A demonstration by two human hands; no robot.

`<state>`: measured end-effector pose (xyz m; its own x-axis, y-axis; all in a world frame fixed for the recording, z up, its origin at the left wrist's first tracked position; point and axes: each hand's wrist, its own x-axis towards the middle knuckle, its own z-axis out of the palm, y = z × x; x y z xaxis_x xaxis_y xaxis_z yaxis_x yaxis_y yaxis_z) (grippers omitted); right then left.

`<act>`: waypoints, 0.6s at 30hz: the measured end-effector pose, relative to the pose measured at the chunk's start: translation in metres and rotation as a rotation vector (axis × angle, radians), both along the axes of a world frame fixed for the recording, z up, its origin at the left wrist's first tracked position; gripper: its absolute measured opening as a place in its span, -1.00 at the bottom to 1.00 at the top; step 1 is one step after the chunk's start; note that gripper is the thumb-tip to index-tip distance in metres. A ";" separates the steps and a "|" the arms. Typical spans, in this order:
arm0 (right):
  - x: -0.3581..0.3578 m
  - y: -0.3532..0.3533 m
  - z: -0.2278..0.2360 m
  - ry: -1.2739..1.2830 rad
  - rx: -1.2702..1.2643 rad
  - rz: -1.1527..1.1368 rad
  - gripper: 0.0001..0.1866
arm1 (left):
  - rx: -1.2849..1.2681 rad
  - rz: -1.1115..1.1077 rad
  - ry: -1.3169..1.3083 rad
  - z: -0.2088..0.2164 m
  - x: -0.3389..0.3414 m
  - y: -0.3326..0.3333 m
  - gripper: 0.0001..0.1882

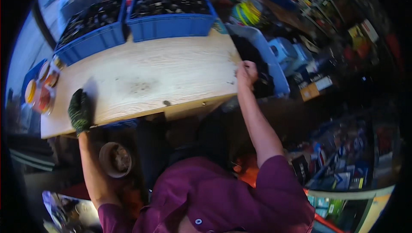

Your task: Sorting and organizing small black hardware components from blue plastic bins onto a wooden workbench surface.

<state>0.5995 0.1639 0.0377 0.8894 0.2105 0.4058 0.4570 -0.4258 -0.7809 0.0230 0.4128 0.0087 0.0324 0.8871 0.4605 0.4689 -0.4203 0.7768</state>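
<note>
My left hand point(80, 112) wears a dark green and black patterned glove. It rests at the near left of the pale wooden table point(171, 67), its fingers stretched away from me and nothing visible in them. My bare right hand point(246, 73) is at the table's right edge, beside a light blue bin point(281, 80) with dark contents. Its fingers are curled closed; anything inside them is too small or hidden to make out. A small dark piece point(167, 103) lies by the table's front edge. Dark specks point(139, 87) are scattered near the middle of the tabletop.
Two blue crates point(171, 27) full of small dark pieces stand along the table's far side. Lidded jars point(44, 97) cluster at the left end. A round bucket point(116, 160) sits below on the floor. Light blue containers point(289, 54) and assorted clutter crowd the right.
</note>
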 end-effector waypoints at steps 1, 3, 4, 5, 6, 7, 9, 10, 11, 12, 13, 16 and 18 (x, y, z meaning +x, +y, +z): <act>-0.021 0.006 0.012 0.057 0.007 0.001 -0.73 | -0.015 0.010 0.009 -0.003 -0.015 -0.001 -0.71; -0.013 -0.014 0.021 0.024 0.039 -0.044 -0.73 | -0.036 -0.092 -0.045 -0.010 -0.001 0.010 -0.70; -0.001 -0.021 0.015 -0.049 0.064 -0.040 -0.72 | -0.025 -0.130 -0.054 -0.010 0.001 0.015 -0.69; -0.009 -0.020 0.018 -0.016 0.084 -0.051 -0.71 | 0.007 -0.086 0.094 -0.009 -0.005 0.014 -0.69; -0.016 -0.024 0.023 0.083 0.137 -0.011 -0.70 | 0.040 -0.043 0.242 -0.008 -0.010 0.014 -0.69; -0.013 -0.030 0.024 0.082 0.090 -0.043 -0.71 | 0.001 -0.038 0.222 0.000 -0.005 0.008 -0.69; -0.009 -0.038 0.022 0.056 0.083 -0.072 -0.71 | 0.031 -0.050 0.233 -0.003 -0.008 0.010 -0.68; -0.007 -0.042 0.018 0.024 0.119 -0.079 -0.71 | 0.032 -0.038 0.276 0.004 -0.001 0.005 -0.67; -0.003 -0.044 0.012 -0.009 0.084 -0.079 -0.72 | 0.026 -0.057 0.246 0.000 -0.006 0.010 -0.63; 0.000 -0.045 0.006 0.012 0.072 -0.050 -0.73 | 0.026 -0.058 0.235 -0.004 -0.010 0.014 -0.62; -0.001 -0.043 0.004 0.014 0.062 -0.039 -0.73 | 0.041 -0.055 0.255 -0.010 -0.015 0.018 -0.62; -0.007 -0.037 0.003 -0.005 0.041 -0.009 -0.72 | 0.043 -0.062 0.248 -0.024 -0.028 0.032 -0.63; -0.007 -0.037 -0.002 0.001 -0.037 -0.058 -0.71 | 0.030 -0.069 0.222 -0.030 -0.029 0.037 -0.63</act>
<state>0.5923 0.1271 0.0357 0.9010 0.1732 0.3978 0.4299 -0.4804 -0.7644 -0.0065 0.4503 -0.0210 0.1961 0.8654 0.4611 0.5959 -0.4786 0.6448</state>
